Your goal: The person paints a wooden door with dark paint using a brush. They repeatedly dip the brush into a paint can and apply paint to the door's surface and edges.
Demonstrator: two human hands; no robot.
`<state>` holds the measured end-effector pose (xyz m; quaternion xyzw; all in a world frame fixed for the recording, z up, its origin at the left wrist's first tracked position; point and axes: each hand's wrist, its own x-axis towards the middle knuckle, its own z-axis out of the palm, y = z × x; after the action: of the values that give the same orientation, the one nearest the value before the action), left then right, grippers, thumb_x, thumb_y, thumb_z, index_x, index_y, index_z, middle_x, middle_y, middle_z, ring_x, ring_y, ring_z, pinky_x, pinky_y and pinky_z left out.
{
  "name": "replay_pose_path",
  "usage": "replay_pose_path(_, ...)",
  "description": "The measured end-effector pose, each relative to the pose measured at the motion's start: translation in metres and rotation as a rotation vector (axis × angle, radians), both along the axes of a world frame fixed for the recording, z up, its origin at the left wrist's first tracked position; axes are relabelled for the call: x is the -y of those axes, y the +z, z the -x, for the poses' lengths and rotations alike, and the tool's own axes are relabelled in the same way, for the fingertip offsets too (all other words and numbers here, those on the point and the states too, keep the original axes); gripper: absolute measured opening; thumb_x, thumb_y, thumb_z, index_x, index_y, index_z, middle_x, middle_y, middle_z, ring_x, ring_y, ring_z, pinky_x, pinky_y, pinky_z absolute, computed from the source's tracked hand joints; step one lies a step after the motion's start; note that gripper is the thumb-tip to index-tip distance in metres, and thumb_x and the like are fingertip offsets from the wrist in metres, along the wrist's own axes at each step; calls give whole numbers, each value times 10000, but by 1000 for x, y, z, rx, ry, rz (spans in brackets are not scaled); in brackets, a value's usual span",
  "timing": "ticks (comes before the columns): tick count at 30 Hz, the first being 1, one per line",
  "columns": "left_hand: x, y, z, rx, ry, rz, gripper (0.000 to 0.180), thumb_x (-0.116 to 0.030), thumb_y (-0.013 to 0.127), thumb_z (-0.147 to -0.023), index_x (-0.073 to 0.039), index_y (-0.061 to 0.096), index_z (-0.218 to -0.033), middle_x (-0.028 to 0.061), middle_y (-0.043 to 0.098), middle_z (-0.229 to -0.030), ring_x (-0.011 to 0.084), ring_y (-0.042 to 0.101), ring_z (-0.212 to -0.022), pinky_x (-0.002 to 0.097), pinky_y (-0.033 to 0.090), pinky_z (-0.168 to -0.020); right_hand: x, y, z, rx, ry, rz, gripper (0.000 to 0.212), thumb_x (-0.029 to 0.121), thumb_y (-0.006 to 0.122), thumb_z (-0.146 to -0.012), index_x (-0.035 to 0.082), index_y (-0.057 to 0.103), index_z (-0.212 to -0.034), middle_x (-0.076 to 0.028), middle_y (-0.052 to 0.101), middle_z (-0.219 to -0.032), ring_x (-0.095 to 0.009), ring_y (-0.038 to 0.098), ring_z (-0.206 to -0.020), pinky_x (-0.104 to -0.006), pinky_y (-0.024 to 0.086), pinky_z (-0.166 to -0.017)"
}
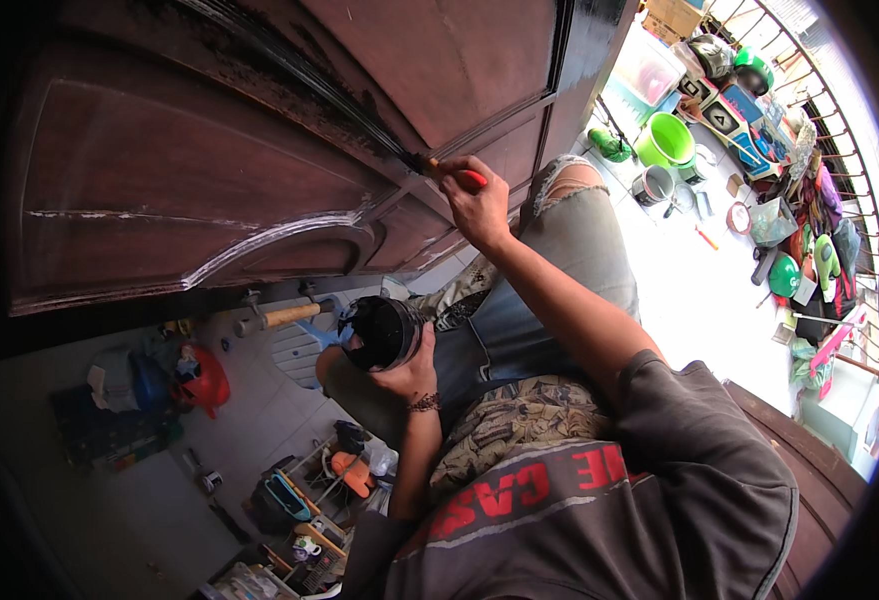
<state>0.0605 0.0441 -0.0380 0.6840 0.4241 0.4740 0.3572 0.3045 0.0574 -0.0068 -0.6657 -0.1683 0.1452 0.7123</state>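
So the biggest thing here is a brown panelled door [209,170], taking up the whole upper left, with black streaks along one straight moulding and a scuffed whitish band on a curved one lower down. Under it all is a tiled floor [659,260], really bright over on the right and pretty dim on the left. Then there's the dark shirt [699,450] with red lettering across it, and the faded jeans [579,265], ripped at one knee.

Off to the right, well apart from the hands, sits a lime green bucket [656,148] with a grey pail [651,186] just beside it. Closer in is a black pot [399,335] by the door's lower edge, over the lap, its mouth showing dark and glossy. The left hand [411,370] has its fingers curled round the side of that one. The right hand [479,208] is up at the door, fingers and thumb pinching a red-ended brush [423,163], and the dark bristles are right on the streaky moulding. Smallest bit: a dark beaded bracelet [425,403] on the left wrist.
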Motion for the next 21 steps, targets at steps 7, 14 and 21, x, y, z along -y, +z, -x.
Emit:
replay_pose_path(7,0,1,1,-23,11,-14,981,-81,924,-638,61,363,-1430,189,493,-1377,269,534,-1243,403,458,-1072,10,0,21,215,-68,21,94,15,676,-862,9,666,-956,-146,727,-1000,-270,705,-931,-339,523,-859)
replay_pose_path(14,0,2,1,24,11,-37,981,-71,922,-634,63,362,-1428,190,486,-1380,271,520,-1255,406,459,-1073,14,-13,23,296,-84,-24,112,-22,685,-849,15,650,-949,-153,704,-1080,-298,693,-974,-353,526,-861)
replay_pose_path(21,1,8,0,-38,14,-31,994,-68,928,-620,69,363,-1425,193,488,-1381,275,524,-1250,405,456,-1076,17,-16,27,241,17,50,116,-39,674,-847,19,646,-943,-150,706,-1064,-279,699,-981,-351,531,-869)
